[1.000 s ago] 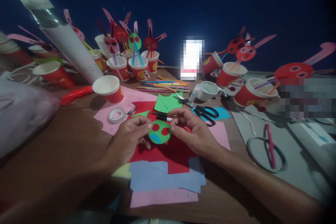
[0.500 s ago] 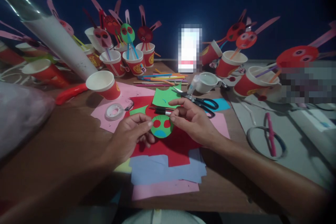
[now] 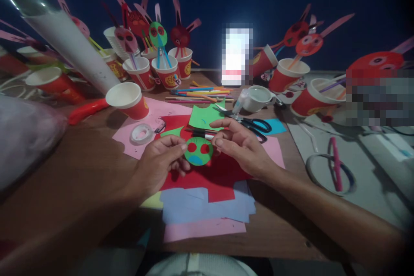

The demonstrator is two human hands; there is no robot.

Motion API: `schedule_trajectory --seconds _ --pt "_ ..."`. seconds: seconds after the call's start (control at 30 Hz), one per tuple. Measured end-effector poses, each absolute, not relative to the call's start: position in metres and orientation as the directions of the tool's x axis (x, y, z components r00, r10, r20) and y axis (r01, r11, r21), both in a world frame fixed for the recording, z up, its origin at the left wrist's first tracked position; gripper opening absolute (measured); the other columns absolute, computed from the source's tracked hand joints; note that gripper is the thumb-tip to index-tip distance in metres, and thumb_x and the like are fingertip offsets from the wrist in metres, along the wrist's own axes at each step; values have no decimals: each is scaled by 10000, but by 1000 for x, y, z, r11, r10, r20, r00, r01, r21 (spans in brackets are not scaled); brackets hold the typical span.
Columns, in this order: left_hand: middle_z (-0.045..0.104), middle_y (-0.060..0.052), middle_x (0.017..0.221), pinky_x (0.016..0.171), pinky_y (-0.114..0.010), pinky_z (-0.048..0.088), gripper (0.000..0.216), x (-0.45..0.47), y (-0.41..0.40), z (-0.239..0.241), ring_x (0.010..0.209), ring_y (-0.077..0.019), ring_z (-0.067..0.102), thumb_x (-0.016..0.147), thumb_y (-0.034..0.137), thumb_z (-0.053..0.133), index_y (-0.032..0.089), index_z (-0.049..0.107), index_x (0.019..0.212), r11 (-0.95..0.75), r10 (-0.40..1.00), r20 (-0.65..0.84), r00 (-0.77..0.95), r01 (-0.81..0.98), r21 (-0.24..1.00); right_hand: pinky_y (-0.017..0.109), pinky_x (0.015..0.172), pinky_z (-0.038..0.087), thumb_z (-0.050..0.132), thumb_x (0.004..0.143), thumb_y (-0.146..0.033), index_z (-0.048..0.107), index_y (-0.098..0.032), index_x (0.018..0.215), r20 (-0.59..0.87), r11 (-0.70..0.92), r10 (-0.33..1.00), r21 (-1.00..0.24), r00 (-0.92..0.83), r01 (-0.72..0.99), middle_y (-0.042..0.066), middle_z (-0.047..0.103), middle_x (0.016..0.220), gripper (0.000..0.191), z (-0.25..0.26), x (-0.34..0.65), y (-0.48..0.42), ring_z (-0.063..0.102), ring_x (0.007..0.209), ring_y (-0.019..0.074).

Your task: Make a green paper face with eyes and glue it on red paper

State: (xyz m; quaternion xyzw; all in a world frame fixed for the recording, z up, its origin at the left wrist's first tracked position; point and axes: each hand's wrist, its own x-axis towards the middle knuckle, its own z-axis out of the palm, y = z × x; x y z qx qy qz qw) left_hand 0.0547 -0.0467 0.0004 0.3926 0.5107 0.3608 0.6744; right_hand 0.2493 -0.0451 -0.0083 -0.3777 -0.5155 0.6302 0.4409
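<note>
Both forearms angle in from the lower corners, and the hands meet over the middle of the table. The left hand has its thumb lying along the top, fingers curled in underneath, and it's pinching the left edge of a green paper disc. Across from it comes the right hand, back of the hand up, fingers bent, one finger reaching out above the thumb. Is it gripping? Can't tell: the thumb tip sits just beside the disc's right edge, and contact there isn't clear.

So the disc is right between the two sets of fingertips, face up, two red circles side by side and a blue patch at the lower edge. Red paper spreads below it, pens lie just beyond, and the black-handled scissors rest behind the right hand.
</note>
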Motion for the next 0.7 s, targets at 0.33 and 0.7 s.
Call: schedule_trajectory --seconds 0.33,0.7 --pt "619 14 460 363 -156 444 181 55 -46 -1 392 -101 556 707 253 667 157 519 749 448 874 -411 259 -101 888 231 592 396 602 786 -224 480 -193 1067 -27 -61 946 -994 -324 -94 -65 469 672 307 -15 247 -45 474 599 79" --pt "622 16 470 367 -150 448 183 54 -47 -1 396 -93 556 711 248 672 156 520 752 447 871 -400 286 -122 886 218 575 389 596 798 -211 479 -189 1070 -16 -51 948 -993 -318 -103 -65 485 667 297 -16 248 -46 473 594 73"
